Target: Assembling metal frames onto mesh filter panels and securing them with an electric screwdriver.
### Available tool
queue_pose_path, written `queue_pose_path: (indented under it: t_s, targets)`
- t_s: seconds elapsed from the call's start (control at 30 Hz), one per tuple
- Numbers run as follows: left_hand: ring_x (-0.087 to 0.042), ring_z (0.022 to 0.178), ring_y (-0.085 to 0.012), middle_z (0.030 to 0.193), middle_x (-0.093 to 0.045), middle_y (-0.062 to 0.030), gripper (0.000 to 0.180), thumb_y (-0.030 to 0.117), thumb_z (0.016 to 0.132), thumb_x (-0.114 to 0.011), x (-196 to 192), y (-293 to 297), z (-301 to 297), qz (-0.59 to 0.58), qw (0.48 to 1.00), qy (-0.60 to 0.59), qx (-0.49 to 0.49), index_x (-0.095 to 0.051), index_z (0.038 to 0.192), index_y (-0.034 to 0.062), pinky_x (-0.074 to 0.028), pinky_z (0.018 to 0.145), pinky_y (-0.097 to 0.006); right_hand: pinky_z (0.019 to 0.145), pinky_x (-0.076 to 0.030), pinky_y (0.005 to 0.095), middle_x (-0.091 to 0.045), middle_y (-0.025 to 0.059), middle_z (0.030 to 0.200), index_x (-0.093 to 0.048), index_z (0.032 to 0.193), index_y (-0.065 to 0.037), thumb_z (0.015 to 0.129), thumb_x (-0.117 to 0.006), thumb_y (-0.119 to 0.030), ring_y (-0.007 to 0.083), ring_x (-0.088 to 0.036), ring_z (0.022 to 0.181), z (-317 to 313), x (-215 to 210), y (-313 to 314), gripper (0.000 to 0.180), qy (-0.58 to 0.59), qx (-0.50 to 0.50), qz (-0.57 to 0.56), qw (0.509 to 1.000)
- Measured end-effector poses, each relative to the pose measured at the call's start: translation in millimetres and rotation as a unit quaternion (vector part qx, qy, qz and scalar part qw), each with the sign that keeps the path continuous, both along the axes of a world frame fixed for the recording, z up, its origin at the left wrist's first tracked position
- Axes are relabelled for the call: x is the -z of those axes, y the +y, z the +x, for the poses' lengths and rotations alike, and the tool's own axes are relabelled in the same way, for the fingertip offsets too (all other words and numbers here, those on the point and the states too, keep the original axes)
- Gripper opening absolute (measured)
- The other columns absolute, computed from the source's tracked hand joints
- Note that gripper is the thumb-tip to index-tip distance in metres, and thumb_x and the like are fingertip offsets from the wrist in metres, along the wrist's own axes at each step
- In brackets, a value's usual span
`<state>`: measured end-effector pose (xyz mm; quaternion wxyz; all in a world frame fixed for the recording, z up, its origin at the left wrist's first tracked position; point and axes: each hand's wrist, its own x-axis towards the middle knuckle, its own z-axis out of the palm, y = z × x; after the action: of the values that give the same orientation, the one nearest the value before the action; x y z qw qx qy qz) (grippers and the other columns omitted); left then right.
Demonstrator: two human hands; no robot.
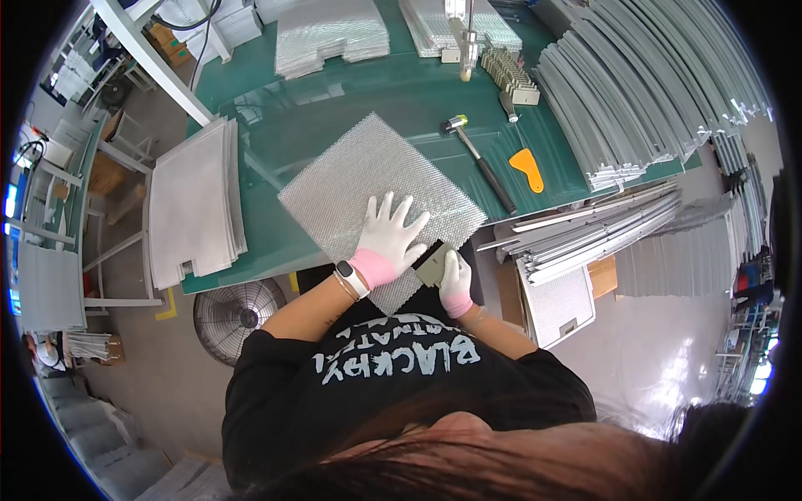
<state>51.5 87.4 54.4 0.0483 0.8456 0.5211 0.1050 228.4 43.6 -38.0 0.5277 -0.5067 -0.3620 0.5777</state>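
Observation:
A silvery mesh-textured panel lies turned cornerwise on the green tabletop, its near corner reaching past the table edge toward my body. My left hand, in a white glove with a pink cuff, rests on the panel with fingers spread flat. In a matching glove, my right hand pinches a small flat olive-grey piece beside a dark cut-out in the panel's near right edge. Whether that piece touches the panel, I cannot tell. Right of the panel lie a black-handled mallet and a yellow scraper.
Stacked panels lie at the table's left edge, more wrapped panels at the back. A long row of grey frames fills the right side. Metal strips sit below the right edge; a floor fan stands at lower left.

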Motion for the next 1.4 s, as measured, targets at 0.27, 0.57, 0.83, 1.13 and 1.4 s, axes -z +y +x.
queue_pose_path:
  t_s: [0.27,0.57,0.83,1.13,1.4]
  targets:
    - [-0.03,0.133,-0.051,0.143,-0.038,-0.0238,0.057,0.037,0.087,-0.059,-0.9,-14.3,-1.9,-0.008,0.999,-0.018,-0.028,-0.048,0.139,0.0157,-0.019,0.11,-0.065,0.068,-0.047,0.0237,-0.063,0.0008,0.088,-0.063,0.099,-0.001,0.096,-0.059,-0.017,0.0065,-0.056,0.079,-0.3,-12.4,18.6,0.017,-0.009,-0.097,-0.06,0.994]
    - [-0.032,0.131,-0.0483,0.143,-0.039,-0.0223,0.06,0.038,0.085,-0.062,-0.6,-26.3,11.2,-0.007,0.999,0.001,-0.045,-0.049,0.139,0.0173,-0.02,0.11,-0.064,0.067,-0.044,0.0248,-0.057,-0.0016,0.08,-0.062,0.093,-0.004,0.101,-0.05,-0.022,0.0073,-0.051,0.075,-10.5,10.3,4.1,0.024,0.018,0.048,0.012,0.999]
    - [-0.032,0.131,-0.0478,0.143,-0.039,-0.0212,0.058,0.039,0.084,-0.062,-0.3,-23.1,11.7,-0.019,0.999,-0.013,-0.046,-0.051,0.137,0.0171,-0.019,0.11,-0.064,0.063,-0.044,0.0226,-0.059,-0.0025,0.082,-0.062,0.09,-0.003,0.101,-0.052,-0.025,0.0047,-0.052,0.072,-5.1,4.4,3.9,0.026,0.083,0.009,-0.038,0.996]
    - [-0.032,0.131,-0.047,0.141,-0.042,-0.0202,0.053,0.035,0.086,-0.06,1.3,-23.5,4.8,-0.004,0.999,-0.011,-0.037,-0.052,0.135,0.0169,-0.019,0.11,-0.064,0.065,-0.046,0.0238,-0.062,-0.0015,0.086,-0.063,0.098,-0.002,0.098,-0.059,-0.02,0.006,-0.055,0.075,-19.1,-9.4,1.3,0.018,0.03,0.032,-0.049,0.998]
    - [-0.03,0.134,-0.047,0.142,-0.041,-0.0204,0.053,0.034,0.087,-0.059,1.6,-24.6,12.0,-0.023,0.999,0.003,-0.028,-0.051,0.137,0.0172,-0.018,0.111,-0.063,0.071,-0.047,0.0251,-0.063,-0.0018,0.089,-0.064,0.103,-0.003,0.097,-0.057,-0.02,0.0071,-0.057,0.081,-32.4,11.9,7.6,0.02,0.18,0.048,-0.118,0.975]
